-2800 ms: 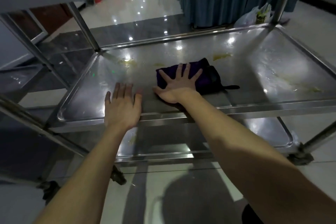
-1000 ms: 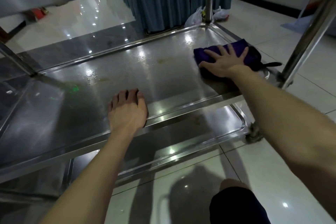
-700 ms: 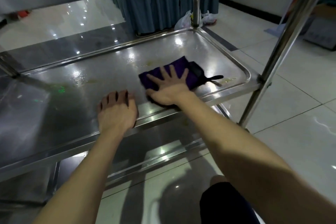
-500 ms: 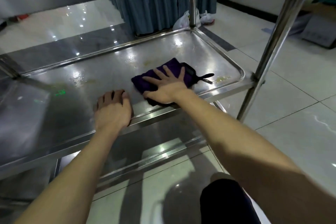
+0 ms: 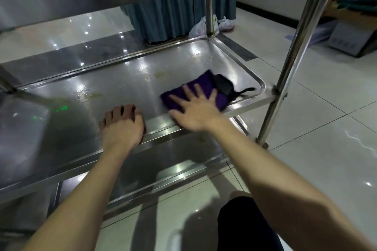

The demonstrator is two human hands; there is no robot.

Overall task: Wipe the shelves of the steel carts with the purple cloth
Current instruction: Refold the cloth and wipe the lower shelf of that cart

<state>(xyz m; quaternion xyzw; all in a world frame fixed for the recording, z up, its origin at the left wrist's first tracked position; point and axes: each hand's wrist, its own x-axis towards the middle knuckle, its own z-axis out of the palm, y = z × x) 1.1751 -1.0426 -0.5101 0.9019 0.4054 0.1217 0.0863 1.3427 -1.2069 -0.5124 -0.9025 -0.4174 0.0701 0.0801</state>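
The right hand point(image 5: 196, 113) lies flat with its fingers spread, pressing down on the purple cloth point(image 5: 202, 79), which sits bunched on the middle shelf point(image 5: 122, 85) of the steel cart near its front right corner, a black strap point(image 5: 243, 90) trailing from it toward the rim. The left hand point(image 5: 122, 126) rests at the shelf's front edge, fingers bent with their tips on the steel, holding nothing. Yellowish smears point(image 5: 159, 74) mark the shelf behind the cloth.

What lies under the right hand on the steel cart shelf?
A folded purple cloth, pressed onto the steel cart shelf by the spread right hand; its black tag sticks out rightward. The steel beneath the cloth is covered.
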